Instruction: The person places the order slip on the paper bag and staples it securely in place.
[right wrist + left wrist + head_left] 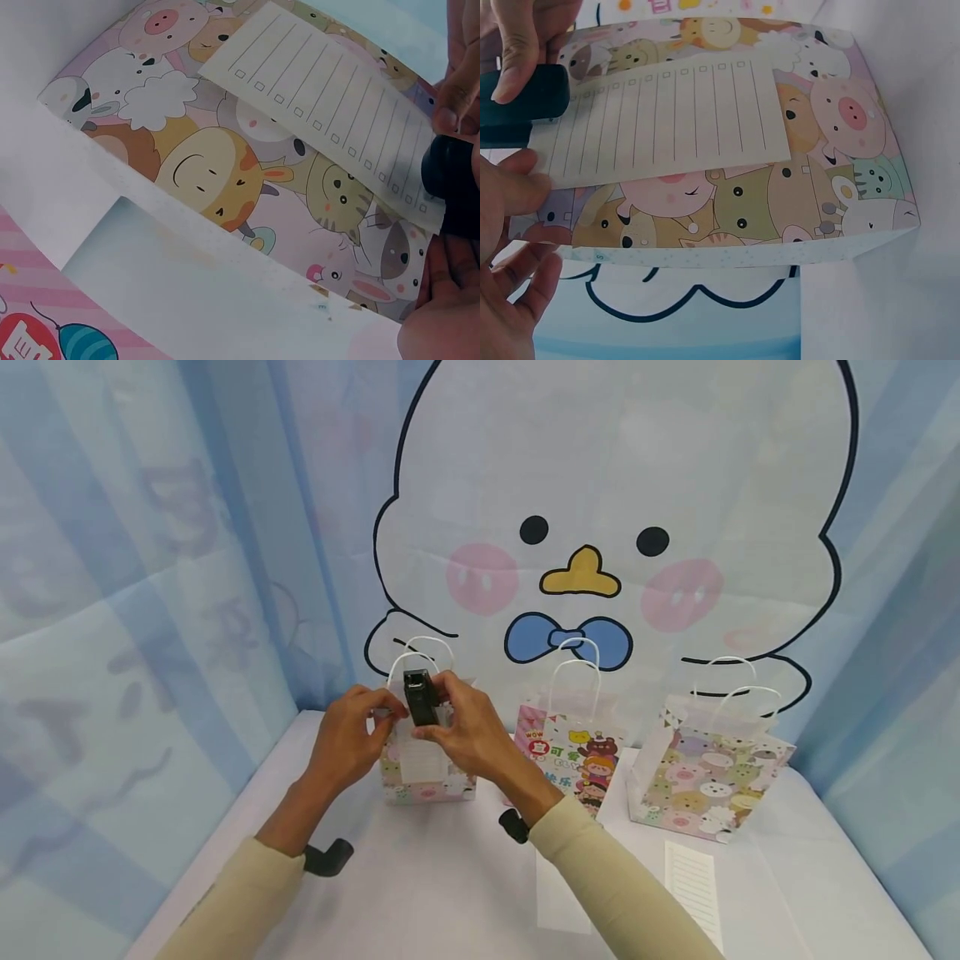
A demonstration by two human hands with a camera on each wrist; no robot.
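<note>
A black stapler (420,697) is gripped in my right hand (476,722), thumb on one side and fingers on the other. Its head sits over the top end of a lined checklist sheet (667,120). That sheet lies against the front of an animal-print paper gift bag (453,789), which stands upright at the left. My left hand (348,735) pinches the sheet's corner and the bag's top edge, thumb in front and fingers behind, as the left wrist view shows. The stapler's jaws are partly hidden by the hands in both wrist views.
A pink gift bag (573,760) with cartoon figures stands in the middle, behind my right forearm. Another animal-print bag (697,781) is at the right. One lined sheet (693,885) and a blank-looking paper strip (562,897) lie on the white table (420,893).
</note>
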